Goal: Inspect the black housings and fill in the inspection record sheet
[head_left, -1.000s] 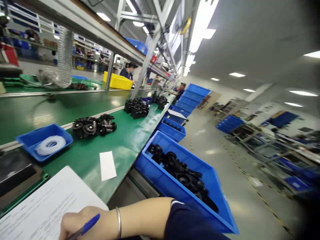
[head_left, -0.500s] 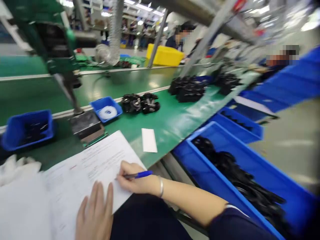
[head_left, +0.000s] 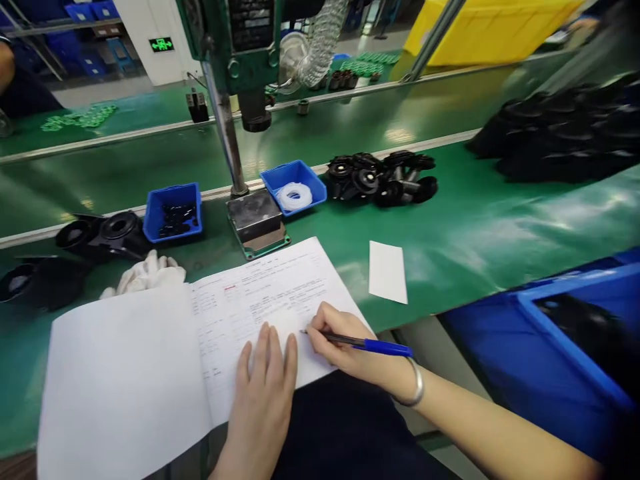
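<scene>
An open booklet of printed sheets (head_left: 230,320) lies across the front of the green bench, its left page blank. My left hand (head_left: 267,387) rests flat on the printed page with fingers stretched out. In my right hand (head_left: 345,343) is a blue-capped pen (head_left: 385,347), gripped between thumb and fingers, its tip at the paper. A small white card (head_left: 388,272) lies to the right of the booklet. White gloves (head_left: 150,273) are partly tucked behind the left page.
A green press (head_left: 253,73) stands over a metal block (head_left: 254,217). Blue bins hold small black parts (head_left: 177,217) and white rings (head_left: 295,195). Black moulded parts (head_left: 375,179) line the bench (head_left: 500,227). A large blue crate (head_left: 575,333) is at lower right.
The view has swung left, so the booklet, press and bins appear further right and more parts show at left. My left hand stays on the page and my right hand still holds the pen.
</scene>
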Tool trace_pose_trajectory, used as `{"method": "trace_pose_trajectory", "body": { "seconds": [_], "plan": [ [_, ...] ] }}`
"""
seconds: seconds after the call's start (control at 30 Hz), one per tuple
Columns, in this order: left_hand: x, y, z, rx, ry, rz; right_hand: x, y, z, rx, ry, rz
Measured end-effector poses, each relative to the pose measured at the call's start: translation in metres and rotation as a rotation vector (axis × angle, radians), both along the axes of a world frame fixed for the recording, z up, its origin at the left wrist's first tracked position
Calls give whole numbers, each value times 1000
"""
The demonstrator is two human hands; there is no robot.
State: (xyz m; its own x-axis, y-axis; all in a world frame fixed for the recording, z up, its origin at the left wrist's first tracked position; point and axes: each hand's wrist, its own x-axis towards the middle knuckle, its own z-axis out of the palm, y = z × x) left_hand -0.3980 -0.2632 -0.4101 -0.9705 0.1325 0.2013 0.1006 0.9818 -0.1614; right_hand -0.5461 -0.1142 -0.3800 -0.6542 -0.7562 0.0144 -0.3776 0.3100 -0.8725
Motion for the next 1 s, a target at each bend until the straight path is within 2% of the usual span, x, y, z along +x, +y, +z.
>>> {"method": "trace_pose_trajectory", "body": {
  "seconds": [0.3,0.53,0.77,0.87,1.0],
  "plan": [
    [-3,-3,12,-41,0,-1,1,-5,-8,-11,6,-46],
    [-4,-1,9,-19,11,1,-2,-3,-5,-4,10,54],
    [-1,-1,4,-1,-4,9,0,3,-7,-56,9,-73],
    [-1,-1,5,9,-22,-1,-2,5,-6,-29,3,-49],
    [0,1,4,33,-38,2,-3,6,-8,-73,16,-9]
  ]
}}
